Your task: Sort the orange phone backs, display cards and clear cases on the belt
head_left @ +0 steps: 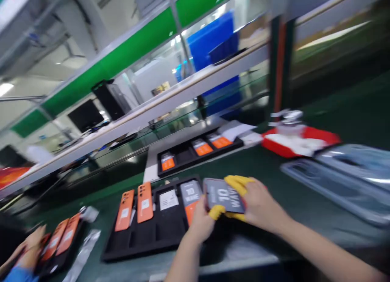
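Both my hands hold one phone (224, 194) with a grey screen sticker printed with large white characters. My left hand (202, 221) grips its lower left corner, thumb in a yellow finger cot. My right hand (257, 203) holds its right edge, with yellow cots on the fingertips. The phone hovers over the right end of a black slotted tray (146, 237). In that tray lie two orange phones (135, 205) back up, a white-labelled one (169, 199) and one with a grey and orange sticker (190, 199).
A second black tray (183, 156) with orange-stickered phones lies farther back. A red tray (300, 140) and clear plastic trays (341, 176) sit on the right. Another person's hand (26, 243) rests on a tray of orange phones (59, 237) at the left. A shelf rail runs overhead.
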Demonstrator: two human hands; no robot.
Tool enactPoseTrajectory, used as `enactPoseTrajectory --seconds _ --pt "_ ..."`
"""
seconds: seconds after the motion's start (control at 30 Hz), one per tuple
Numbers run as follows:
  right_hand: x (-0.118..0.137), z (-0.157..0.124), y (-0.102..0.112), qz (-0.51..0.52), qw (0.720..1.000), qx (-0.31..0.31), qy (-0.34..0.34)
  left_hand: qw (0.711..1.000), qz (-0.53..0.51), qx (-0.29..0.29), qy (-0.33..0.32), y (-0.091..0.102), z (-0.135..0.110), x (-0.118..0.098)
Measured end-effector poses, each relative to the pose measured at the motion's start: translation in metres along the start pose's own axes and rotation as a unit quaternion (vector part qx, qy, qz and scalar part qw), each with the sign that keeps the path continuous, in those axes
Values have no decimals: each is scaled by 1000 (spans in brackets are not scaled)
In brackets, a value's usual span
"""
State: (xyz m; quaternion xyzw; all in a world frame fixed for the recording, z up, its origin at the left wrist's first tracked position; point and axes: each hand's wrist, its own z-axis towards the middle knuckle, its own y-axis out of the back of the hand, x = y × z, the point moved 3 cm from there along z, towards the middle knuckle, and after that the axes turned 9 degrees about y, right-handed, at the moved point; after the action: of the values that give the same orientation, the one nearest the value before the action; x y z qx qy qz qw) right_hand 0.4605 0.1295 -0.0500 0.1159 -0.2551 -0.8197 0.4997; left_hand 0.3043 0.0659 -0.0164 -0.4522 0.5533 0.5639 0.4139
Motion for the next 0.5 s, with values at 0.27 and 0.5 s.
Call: enactPoseTrajectory --seconds 0.27,0.5 --pt "1 17 -15 144 971 164 -96 986 101 -129 -13 23 -4 15" --pt "-13 14 -16 292 914 153 -237 993 91 -80 6 37 -5 12"
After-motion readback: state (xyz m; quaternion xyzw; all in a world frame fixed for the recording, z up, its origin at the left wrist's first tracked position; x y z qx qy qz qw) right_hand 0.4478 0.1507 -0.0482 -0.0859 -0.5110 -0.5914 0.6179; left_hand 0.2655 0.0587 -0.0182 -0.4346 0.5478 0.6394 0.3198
